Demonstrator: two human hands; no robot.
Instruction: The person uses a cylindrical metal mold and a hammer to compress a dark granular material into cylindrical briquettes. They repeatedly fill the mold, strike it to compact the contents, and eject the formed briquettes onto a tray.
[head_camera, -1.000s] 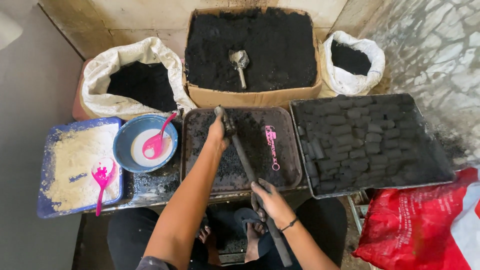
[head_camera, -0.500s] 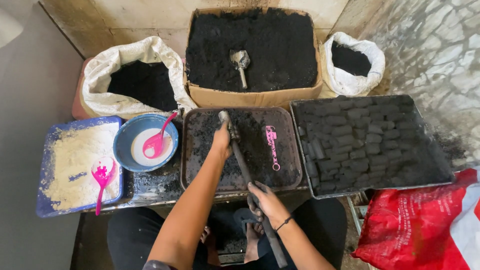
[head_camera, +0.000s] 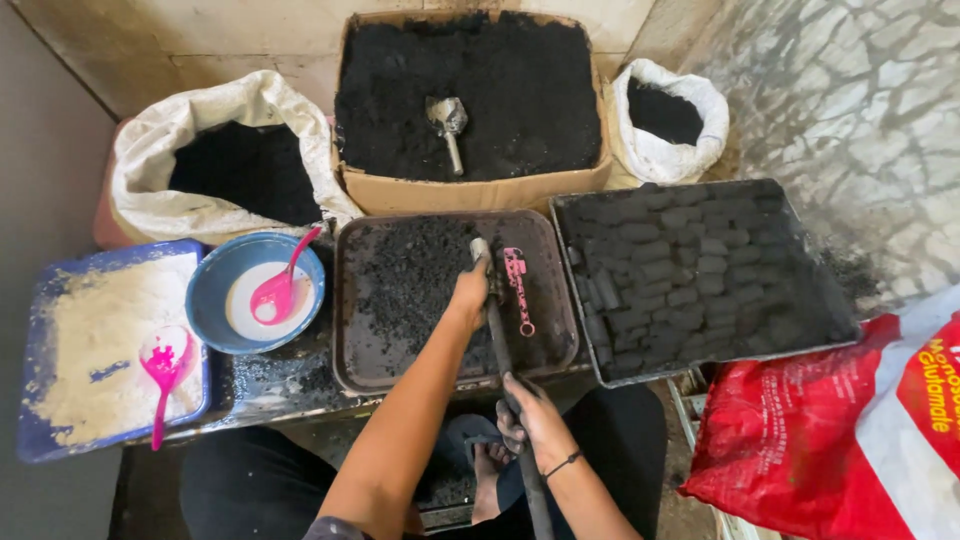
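1. Both hands grip a dark rod (head_camera: 503, 345): left hand (head_camera: 470, 290) closed near its upper end, right hand (head_camera: 527, 412) closed lower down.
2. The rod slants over the dark tray (head_camera: 350, 330), beside a pink tool (head_camera: 518, 290).
3. The tray of black briquettes (head_camera: 690, 270) sits just right; the blue bowl (head_camera: 205, 295) left.

The dark surface (head_camera: 280, 385) holds a brown tray (head_camera: 352, 370). Left of the tray sit a blue bowl (head_camera: 205, 300) and a blue tray of powder (head_camera: 40, 440).

rod (head_camera: 505, 360) bottom cut off, red bag (head_camera: 840, 430) cropped
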